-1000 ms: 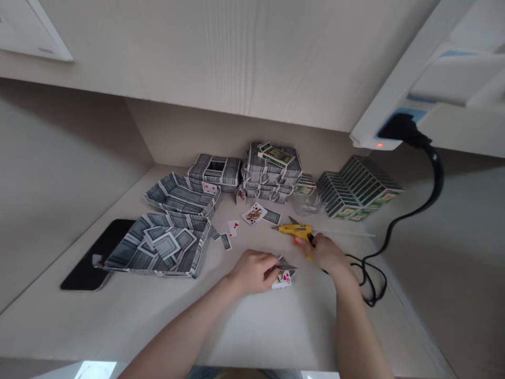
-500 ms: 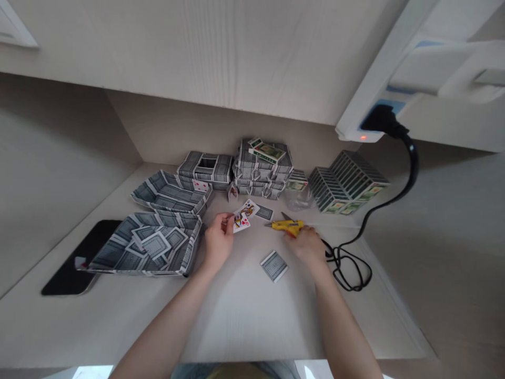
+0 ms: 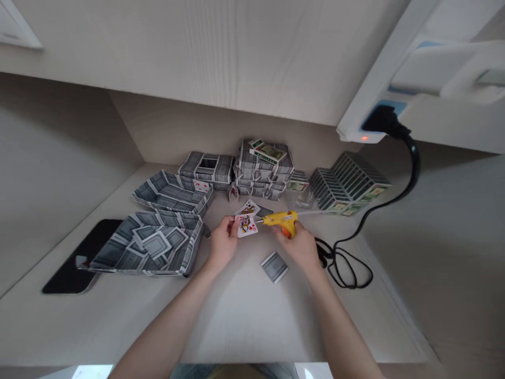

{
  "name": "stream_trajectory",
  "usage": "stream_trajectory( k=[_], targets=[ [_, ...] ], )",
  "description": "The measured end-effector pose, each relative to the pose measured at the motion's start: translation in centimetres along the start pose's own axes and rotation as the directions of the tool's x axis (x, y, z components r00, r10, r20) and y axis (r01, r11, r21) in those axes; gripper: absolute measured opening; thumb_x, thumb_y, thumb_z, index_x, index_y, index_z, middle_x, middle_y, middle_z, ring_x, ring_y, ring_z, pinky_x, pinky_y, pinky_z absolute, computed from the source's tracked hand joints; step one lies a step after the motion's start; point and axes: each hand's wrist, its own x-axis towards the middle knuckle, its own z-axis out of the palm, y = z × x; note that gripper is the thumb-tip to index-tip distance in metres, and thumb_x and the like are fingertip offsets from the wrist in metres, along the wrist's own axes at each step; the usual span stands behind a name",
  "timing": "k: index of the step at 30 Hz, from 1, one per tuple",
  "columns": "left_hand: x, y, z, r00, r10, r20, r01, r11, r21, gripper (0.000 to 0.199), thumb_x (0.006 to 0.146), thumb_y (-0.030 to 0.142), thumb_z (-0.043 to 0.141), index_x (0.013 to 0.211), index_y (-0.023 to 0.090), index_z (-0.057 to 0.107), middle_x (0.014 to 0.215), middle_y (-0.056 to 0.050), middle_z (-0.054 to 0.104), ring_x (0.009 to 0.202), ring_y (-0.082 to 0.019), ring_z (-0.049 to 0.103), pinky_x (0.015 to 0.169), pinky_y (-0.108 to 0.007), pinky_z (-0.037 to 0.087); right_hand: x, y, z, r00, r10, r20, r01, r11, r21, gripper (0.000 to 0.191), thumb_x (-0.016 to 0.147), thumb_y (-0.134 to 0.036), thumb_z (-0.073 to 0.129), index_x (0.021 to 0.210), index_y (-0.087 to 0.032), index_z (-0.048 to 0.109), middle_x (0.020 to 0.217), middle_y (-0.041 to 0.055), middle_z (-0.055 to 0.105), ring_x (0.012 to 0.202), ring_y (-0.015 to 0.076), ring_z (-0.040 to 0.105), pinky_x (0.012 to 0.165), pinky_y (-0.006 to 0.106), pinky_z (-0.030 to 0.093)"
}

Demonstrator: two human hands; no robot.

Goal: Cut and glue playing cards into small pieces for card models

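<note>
The left hand (image 3: 223,243) pinches a queen card (image 3: 247,227) by its left side; at its three o'clock, the right hand (image 3: 300,245) grips a yellow glue gun (image 3: 279,219), nozzle towards the card. Another face card (image 3: 248,207) lies partly hidden at twelve, a face-down card (image 3: 274,267) on the bench (image 3: 232,321) at five, a grey tray (image 3: 194,247) at nine, a black cable (image 3: 415,167) from two to four
</note>
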Motion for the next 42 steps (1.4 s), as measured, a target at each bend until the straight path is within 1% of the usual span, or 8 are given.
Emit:
stream_trajectory(
  k=[2,5,9,16,21,33,42],
  targets=[
    [-0.2,0.3,0.1,1.0,0.013,0.023,-0.013,1.0,-0.025,0.027,0.08,0.042,0.043,0.082,0.017,0.055,0.065,-0.002,0.062,0.049,-0.012,0.055,0.046,-0.02,0.041,-0.3,-0.4,0.2,1.0,-0.016,-0.012,0.016,1.0,-0.026,0.04,0.072,-0.054,0.049,0.083,-0.016,0.054,0.064,0.0075,0.063,0.058,0.0188,0.058,0.049,0.024,0.03],
    [-0.5,0.6,0.3,0.999,0.015,0.051,-0.01,0.995,-0.097,0.026,0.08,0.042,0.044,0.081,0.017,0.053,0.062,0.001,0.059,0.047,-0.01,0.053,0.045,-0.02,0.041,-0.2,-0.4,0.5,1.0,-0.013,-0.02,0.011,0.998,-0.067,0.034,0.075,-0.047,0.049,0.086,-0.015,0.054,0.067,0.0079,0.063,0.057,0.0182,0.057,0.048,0.024,0.028],
    [-0.7,0.9,0.3,0.998,0.017,0.063,-0.007,0.989,-0.147,0.024,0.08,0.04,0.045,0.079,0.017,0.052,0.06,0.002,0.057,0.045,-0.009,0.051,0.044,-0.019,0.04,0.0,-0.1,0.8,1.0,-0.013,-0.022,0.012,0.998,-0.064,0.029,0.076,-0.039,0.049,0.088,-0.013,0.053,0.069,0.0086,0.064,0.059,0.0182,0.057,0.049,0.024,0.028],
    [-0.7,1.2,0.1,0.997,0.051,0.052,-0.045,0.992,-0.114,0.023,0.08,0.039,0.046,0.075,0.018,0.052,0.054,0.004,0.054,0.045,-0.009,0.05,0.044,-0.019,0.038,-0.3,-0.3,0.8,0.999,-0.031,-0.032,0.029,0.998,-0.047,0.027,0.079,-0.036,0.046,0.09,-0.012,0.051,0.074,0.0099,0.064,0.061,0.0185,0.058,0.052,0.025,0.031],
    [-0.8,1.2,0.2,0.998,0.045,0.053,-0.038,0.992,-0.121,0.023,0.08,0.039,0.045,0.075,0.018,0.051,0.052,0.005,0.052,0.044,-0.009,0.049,0.044,-0.018,0.037,-0.4,-0.3,0.7,0.998,-0.06,-0.034,0.06,0.998,-0.011,0.024,0.081,-0.033,0.044,0.091,-0.013,0.05,0.075,0.009,0.063,0.063,0.0182,0.058,0.054,0.024,0.033],
    [-0.7,1.1,0.1,0.998,0.041,0.042,-0.036,0.992,-0.117,0.022,0.081,0.039,0.044,0.076,0.017,0.05,0.054,0.004,0.052,0.046,-0.008,0.049,0.045,-0.018,0.036,-0.2,0.0,0.5,0.998,-0.053,-0.043,0.054,0.998,0.019,0.021,0.081,-0.03,0.043,0.09,-0.013,0.051,0.073,0.0093,0.062,0.065,0.0197,0.057,0.056,0.025,0.035],
    [-0.7,1.2,0.1,0.998,0.036,0.044,-0.029,0.988,-0.153,0.02,0.08,0.037,0.045,0.075,0.018,0.049,0.053,0.004,0.052,0.043,-0.008,0.048,0.043,-0.018,0.036,-0.1,0.2,0.6,0.998,-0.046,-0.046,0.047,0.999,0.0,0.021,0.081,-0.03,0.042,0.089,-0.013,0.051,0.075,0.0101,0.063,0.066,0.0207,0.057,0.057,0.026,0.035]
  ],
)
